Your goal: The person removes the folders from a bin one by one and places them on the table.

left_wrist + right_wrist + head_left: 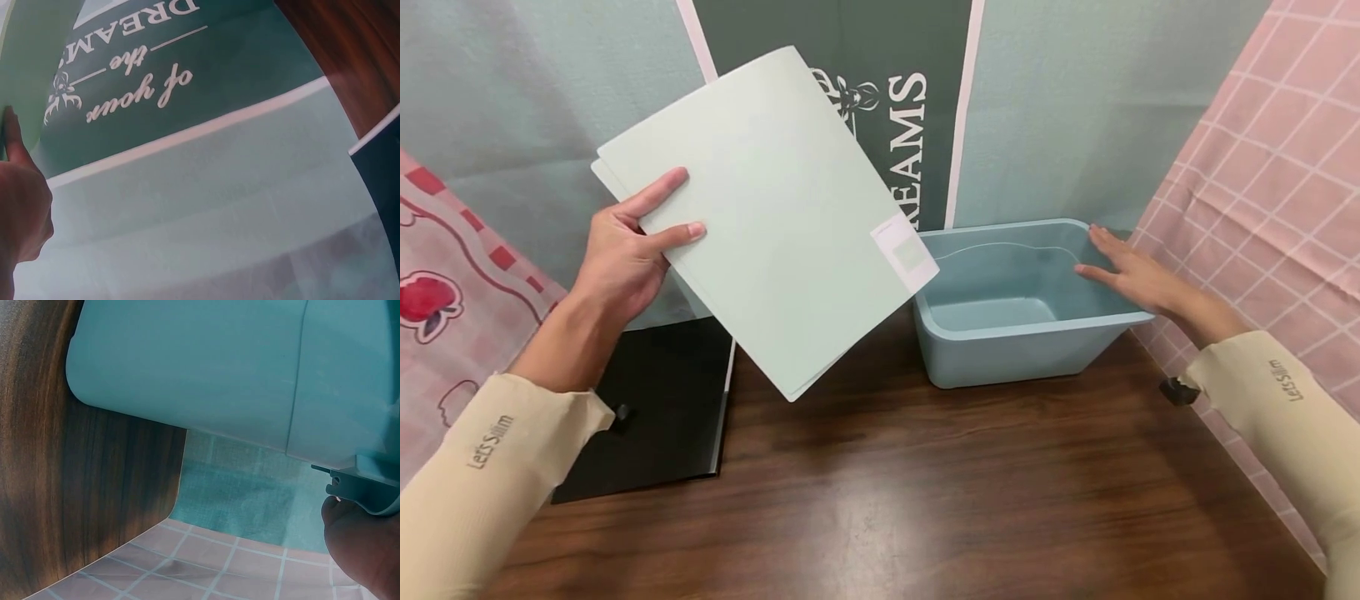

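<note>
My left hand [628,250] holds a pale green folder [775,217] up in the air by its left edge, with two digits lying across its front. The folder is tilted, and a white label sits at its right corner. The left wrist view catches only part of this hand [28,209] beside the folder [37,56]. On the right, a blue plastic bin [1015,354] stands upright on the table. My right hand [1138,275] holds its right end, thumb inside the rim; in the right wrist view part of the hand [362,550] shows beneath the rim.
A flat black folder [655,408] lies on the left of the dark wooden table [880,492], partly behind the left forearm. A grey-green printed cloth [1112,108] hangs at the back. Pink cloths hang at both sides, the right one gridded [1277,167].
</note>
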`<state>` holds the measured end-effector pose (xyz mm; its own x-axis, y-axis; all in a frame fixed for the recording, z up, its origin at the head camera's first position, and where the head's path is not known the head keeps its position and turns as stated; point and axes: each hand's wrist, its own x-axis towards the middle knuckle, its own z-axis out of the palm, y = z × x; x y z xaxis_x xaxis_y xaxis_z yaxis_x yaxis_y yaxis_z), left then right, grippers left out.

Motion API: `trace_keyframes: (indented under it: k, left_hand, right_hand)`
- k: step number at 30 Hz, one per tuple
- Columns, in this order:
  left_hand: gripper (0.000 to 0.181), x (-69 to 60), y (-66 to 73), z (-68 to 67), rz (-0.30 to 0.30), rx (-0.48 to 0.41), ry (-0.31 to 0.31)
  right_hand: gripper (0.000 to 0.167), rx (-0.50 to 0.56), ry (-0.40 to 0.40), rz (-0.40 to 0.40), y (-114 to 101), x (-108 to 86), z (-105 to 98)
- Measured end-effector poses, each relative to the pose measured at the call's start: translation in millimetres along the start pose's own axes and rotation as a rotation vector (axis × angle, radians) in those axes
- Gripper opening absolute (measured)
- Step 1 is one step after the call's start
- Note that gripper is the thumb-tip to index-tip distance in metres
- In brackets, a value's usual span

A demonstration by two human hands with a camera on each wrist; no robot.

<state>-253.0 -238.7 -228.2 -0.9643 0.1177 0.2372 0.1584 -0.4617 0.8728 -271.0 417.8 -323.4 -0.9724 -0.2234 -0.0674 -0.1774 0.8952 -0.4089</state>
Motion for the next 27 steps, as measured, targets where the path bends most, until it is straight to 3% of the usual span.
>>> trace_keyframes:
  k: [9, 16, 20, 27]
  left_hand:
    - [0.07, -9.8, 10.8, -21.3, -0.057, 0.042, -0.011]
    - [0.067, -14.5, 14.9, -34.3, -0.085, 0.144, -0.06]
    - [0.067, -16.7, 15.1, -39.8, -0.131, 0.186, -0.095]
    - [0.062, -18.5, 9.4, -44.7, -0.23, 0.372, -0.128]
  right_hand:
    - [0.088, 0.009, 0.002, -0.011, -3.0, 2.0, 0.0]
    - [0.088, 0.006, -0.001, 0.001, -2.8, 3.4, 0.3]
    - [0.088, 0.001, -0.001, 0.004, -3.1, 3.4, -0.4]
    - [0.089, -0.006, -0.006, -0.004, -2.3, 3.1, 0.1]
